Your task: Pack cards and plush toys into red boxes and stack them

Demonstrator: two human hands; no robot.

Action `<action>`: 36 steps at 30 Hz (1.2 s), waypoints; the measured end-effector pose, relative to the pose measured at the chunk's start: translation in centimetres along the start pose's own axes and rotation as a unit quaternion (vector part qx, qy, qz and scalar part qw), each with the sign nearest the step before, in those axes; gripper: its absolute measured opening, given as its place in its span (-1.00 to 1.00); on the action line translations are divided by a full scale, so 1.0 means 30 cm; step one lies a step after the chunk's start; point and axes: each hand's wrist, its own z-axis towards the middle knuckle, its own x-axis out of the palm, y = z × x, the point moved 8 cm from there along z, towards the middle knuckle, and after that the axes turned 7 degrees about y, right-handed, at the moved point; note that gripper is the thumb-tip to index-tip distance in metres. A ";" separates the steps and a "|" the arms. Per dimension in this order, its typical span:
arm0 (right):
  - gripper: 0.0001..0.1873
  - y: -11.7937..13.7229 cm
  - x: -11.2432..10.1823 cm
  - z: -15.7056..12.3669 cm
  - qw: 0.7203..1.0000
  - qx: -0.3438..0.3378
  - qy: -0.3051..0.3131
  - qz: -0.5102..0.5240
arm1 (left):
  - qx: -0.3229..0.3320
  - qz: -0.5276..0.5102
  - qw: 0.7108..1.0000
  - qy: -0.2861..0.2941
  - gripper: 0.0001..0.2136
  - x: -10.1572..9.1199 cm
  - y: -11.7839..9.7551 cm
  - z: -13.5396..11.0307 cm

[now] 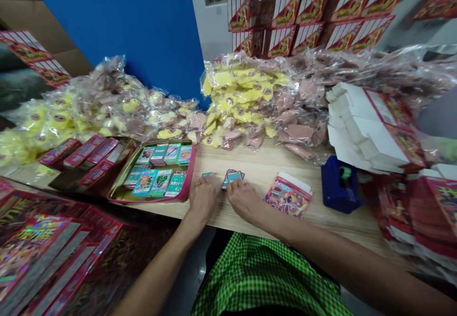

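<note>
My left hand [203, 196] is closed over the table's front part, and the edge of a teal trading card [207, 174] shows beyond its curled fingers. Just right of it, my right hand [243, 197] pinches a small fanned bunch of trading cards [234, 175] with teal faces and dark red backs. To the left, a tin tray [193, 161] with a pink rim holds several stacks of teal cards. A flattened red card box [288, 194] with a white flap lies right of my right hand.
Bagged yellow [232, 102] and pinkish-brown plush pieces [300, 133] are heaped along the back. A blue tape dispenser [341, 187] stands at the right, beside folded cartons [357, 121]. Small red boxes [85, 152] sit left of the tin; large red boxes [35, 254] are stacked lower left.
</note>
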 end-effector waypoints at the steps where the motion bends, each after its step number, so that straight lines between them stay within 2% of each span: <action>1: -0.61 0.009 0.001 -0.003 1.000 -0.004 -0.002 0.003 | -0.001 0.001 1.000 0.004 -0.66 -0.006 0.003 -0.003; 6: -0.64 0.017 0.002 -0.021 0.999 -0.025 -0.001 0.032 | -0.006 -0.007 1.000 0.025 -0.67 -0.013 0.013 -0.028; 10: -0.73 -0.038 -0.016 -0.010 0.997 -0.011 0.018 0.074 | 0.011 -0.047 0.999 0.024 -0.73 -0.010 0.027 -0.029; 14: -0.85 -0.113 -0.047 0.010 0.992 0.017 0.034 0.124 | 0.000 -0.102 0.994 -0.027 -0.71 -0.057 0.084 -0.022; 16: -0.84 -0.151 -0.083 0.006 0.988 0.045 0.013 0.145 | 0.000 -0.144 0.987 -0.069 -0.66 -0.105 0.105 -0.024; 18: -0.76 -0.190 -0.139 -0.011 0.983 0.074 -0.031 0.165 | 0.036 -0.200 0.975 -0.094 -0.66 -0.151 0.090 -0.025; 20: -0.72 -0.221 -0.195 -0.032 0.976 0.081 -0.061 0.192 | 0.116 -0.284 0.947 -0.093 -0.71 -0.186 0.026 -0.020; 22: -0.69 -0.243 -0.234 -0.053 0.970 0.061 -0.059 0.230 | 0.177 -0.391 0.900 -0.076 -0.76 -0.202 -0.053 -0.006; 24: -0.67 -0.271 -0.261 -0.082 0.961 0.040 -0.055 0.266 | 0.191 -0.490 0.848 -0.062 -0.75 -0.194 -0.128 0.021; 26: -0.76 -0.324 -0.279 -0.128 0.955 0.042 -0.072 0.283 | 0.184 -0.538 0.821 -0.052 -0.57 -0.164 -0.204 0.055; 28: -0.79 -0.404 -0.287 -0.187 0.952 0.071 -0.101 0.280 | 0.187 -0.528 0.827 -0.045 -0.41 -0.125 -0.289 0.085; 30: -0.74 -0.503 -0.283 -0.256 0.947 0.119 -0.133 0.268 | 0.198 -0.480 0.854 -0.016 -0.39 -0.072 -0.380 0.109; 32: -0.67 -0.604 -0.268 -0.327 0.936 0.170 -0.167 0.261 | 0.228 -0.428 0.874 0.039 -0.41 -0.008 -0.477 0.121; 34: -0.57 -0.690 -0.243 -0.391 0.920 0.219 -0.202 0.256 | 0.270 -0.392 0.874 0.102 -0.48 0.051 -0.564 0.118; 36: -0.55 -0.745 -0.211 -0.436 0.904 0.253 -0.231 0.255 | 0.300 -0.369 0.868 0.141 -0.56 0.083 -0.618 0.113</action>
